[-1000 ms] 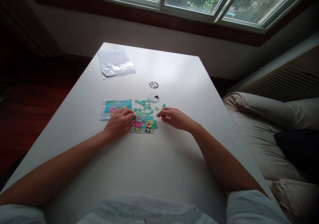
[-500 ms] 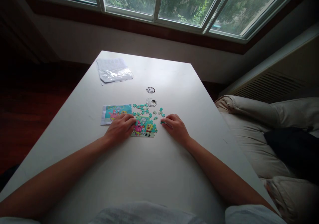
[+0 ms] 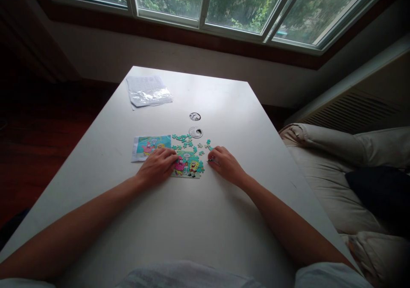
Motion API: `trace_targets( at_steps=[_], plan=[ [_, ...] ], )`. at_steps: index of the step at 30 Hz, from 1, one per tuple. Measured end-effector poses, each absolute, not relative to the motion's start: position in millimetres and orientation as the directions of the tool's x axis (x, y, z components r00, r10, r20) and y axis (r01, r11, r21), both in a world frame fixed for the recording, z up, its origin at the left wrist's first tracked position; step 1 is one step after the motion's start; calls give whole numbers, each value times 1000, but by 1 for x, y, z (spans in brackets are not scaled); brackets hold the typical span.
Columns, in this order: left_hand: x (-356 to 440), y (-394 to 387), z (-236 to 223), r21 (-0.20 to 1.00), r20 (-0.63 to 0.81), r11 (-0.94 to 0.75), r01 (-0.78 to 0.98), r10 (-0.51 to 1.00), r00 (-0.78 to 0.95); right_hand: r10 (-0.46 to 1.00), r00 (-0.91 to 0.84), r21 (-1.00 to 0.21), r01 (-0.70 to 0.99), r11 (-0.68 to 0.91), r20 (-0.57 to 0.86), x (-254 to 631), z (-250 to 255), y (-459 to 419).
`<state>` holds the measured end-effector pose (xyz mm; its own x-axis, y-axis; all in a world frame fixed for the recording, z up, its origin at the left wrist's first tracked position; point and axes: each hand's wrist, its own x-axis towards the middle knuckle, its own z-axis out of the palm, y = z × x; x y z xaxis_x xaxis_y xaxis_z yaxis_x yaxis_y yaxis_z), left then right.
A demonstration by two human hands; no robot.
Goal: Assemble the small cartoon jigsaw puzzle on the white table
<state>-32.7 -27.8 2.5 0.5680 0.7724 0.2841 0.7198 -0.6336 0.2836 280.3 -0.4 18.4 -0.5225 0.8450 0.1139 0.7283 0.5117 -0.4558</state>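
Note:
A partly joined jigsaw puzzle [image 3: 186, 165] with cartoon figures on a green ground lies flat on the white table [image 3: 188, 219]. My left hand [image 3: 157, 165] rests at its left edge, fingers stretched out and tips on the puzzle. Just right of the puzzle, my right hand [image 3: 223, 162] has its fingers pinched around a small puzzle piece [image 3: 210, 160], mostly hidden by the fingertips. Loose puzzle pieces [image 3: 185, 141], mostly green, are scattered along the puzzle's far side. Partly under my left hand is a picture sheet [image 3: 141, 148] showing the same figures.
Papers in a clear plastic sleeve [image 3: 149, 92] lie at the table's far left. Two round grommets [image 3: 195, 132] are set in the tabletop beyond the pieces. A beige sofa [image 3: 317, 172] with a dark cloth stands to the right, and a window [image 3: 205, 4] is ahead.
My right hand has drawn its fingers in and turned slightly, with the piece still in its pinch. My left hand stays at the puzzle's edge. The whole view has shifted a little.

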Motion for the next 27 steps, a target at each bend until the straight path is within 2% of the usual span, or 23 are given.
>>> trace_targets(
  at_steps=[5,10,14,17,21,27],
  plan=[
    [-30,-28,2,308,289,-614,726,788,544,829,-552,-695,563,448,88,270,23,-1],
    [-33,-26,1,363,297,-522,772,850,435,714,-699,-771,429,472,48,245,39,5],
    [-40,-21,-1,396,293,-444,804,891,348,584,-805,-724,344,598,101,218,49,15],
    [-45,-18,-3,394,295,-411,822,904,311,518,-851,-704,317,636,84,200,50,24],
    [-46,-16,-6,391,304,-395,831,908,288,519,-853,-715,325,619,62,184,47,34],
    [-46,-17,-4,401,292,-364,841,921,259,489,-866,-693,289,661,106,173,36,40]
  ],
)
